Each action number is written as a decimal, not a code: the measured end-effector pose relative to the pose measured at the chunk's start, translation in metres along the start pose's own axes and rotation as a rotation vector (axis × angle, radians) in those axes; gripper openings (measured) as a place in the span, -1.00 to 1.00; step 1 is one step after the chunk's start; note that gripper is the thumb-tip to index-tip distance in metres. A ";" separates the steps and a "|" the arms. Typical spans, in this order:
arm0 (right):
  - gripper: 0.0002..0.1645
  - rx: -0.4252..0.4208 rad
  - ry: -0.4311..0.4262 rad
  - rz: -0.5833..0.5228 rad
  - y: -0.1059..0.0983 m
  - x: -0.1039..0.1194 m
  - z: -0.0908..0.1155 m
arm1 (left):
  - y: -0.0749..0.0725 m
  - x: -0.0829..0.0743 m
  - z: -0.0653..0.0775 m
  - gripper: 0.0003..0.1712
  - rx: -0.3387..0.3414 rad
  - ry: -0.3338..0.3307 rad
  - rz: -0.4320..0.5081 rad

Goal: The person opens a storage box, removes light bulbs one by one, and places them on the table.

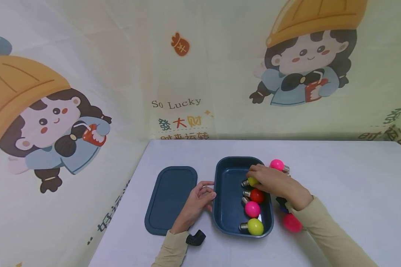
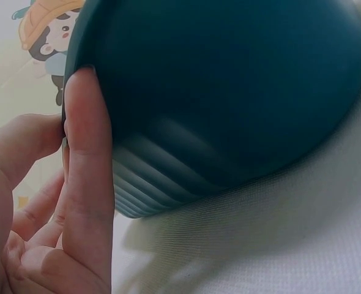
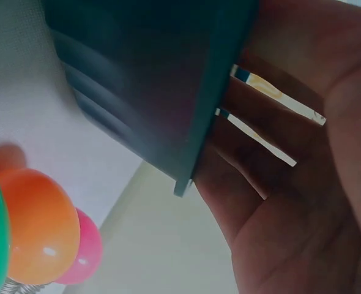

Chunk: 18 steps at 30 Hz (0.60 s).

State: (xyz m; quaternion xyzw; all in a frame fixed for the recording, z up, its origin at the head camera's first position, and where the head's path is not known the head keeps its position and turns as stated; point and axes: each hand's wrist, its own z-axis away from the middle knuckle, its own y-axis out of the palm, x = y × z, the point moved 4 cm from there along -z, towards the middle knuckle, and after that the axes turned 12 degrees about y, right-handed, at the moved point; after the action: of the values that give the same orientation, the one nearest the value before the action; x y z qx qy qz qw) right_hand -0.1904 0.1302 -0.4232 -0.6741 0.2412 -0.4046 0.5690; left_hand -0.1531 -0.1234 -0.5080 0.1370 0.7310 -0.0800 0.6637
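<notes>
White tabletop (image 1: 337, 178) before cartoon-printed backdrop (image 1: 120, 74): left hand (image 1: 197, 202) flat against dark blue plastic box (image 1: 227, 207), right hand (image 1: 274, 183) grasping yellow bulb (image 1: 251, 181) inside.

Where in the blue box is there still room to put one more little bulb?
The left half of the box, beside the left hand, is bare. The right side is crowded: a row of four bulbs, with the right hand on the top yellow bulb. The table right of the box is bare too.
</notes>
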 end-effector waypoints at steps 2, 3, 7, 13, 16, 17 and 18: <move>-0.61 0.002 0.003 0.012 0.002 -0.001 -0.002 | 0.000 -0.001 0.000 -0.48 0.004 0.001 0.006; -0.62 0.004 0.003 0.016 0.003 -0.001 -0.003 | 0.000 -0.001 0.000 -0.47 0.005 0.002 0.009; -0.64 0.017 0.001 0.019 0.004 -0.001 -0.006 | 0.001 -0.002 -0.001 -0.46 0.008 0.002 0.016; -0.66 0.027 -0.003 0.015 0.006 -0.002 -0.009 | 0.000 -0.002 -0.001 -0.46 0.012 0.002 0.023; -0.67 0.033 0.001 0.005 0.007 -0.002 -0.010 | 0.000 -0.002 -0.001 -0.46 0.014 0.003 0.029; -0.67 0.038 0.005 -0.003 0.007 -0.003 -0.010 | 0.000 -0.002 -0.001 -0.46 0.016 0.003 0.030; -0.67 0.040 0.004 -0.008 0.007 -0.003 -0.010 | -0.001 -0.001 -0.001 -0.46 0.016 0.004 0.029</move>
State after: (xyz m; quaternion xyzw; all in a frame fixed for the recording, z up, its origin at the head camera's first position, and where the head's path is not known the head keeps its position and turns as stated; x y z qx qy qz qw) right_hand -0.1996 0.1252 -0.4306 -0.6626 0.2315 -0.4131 0.5803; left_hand -0.1539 -0.1238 -0.5069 0.1532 0.7294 -0.0759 0.6623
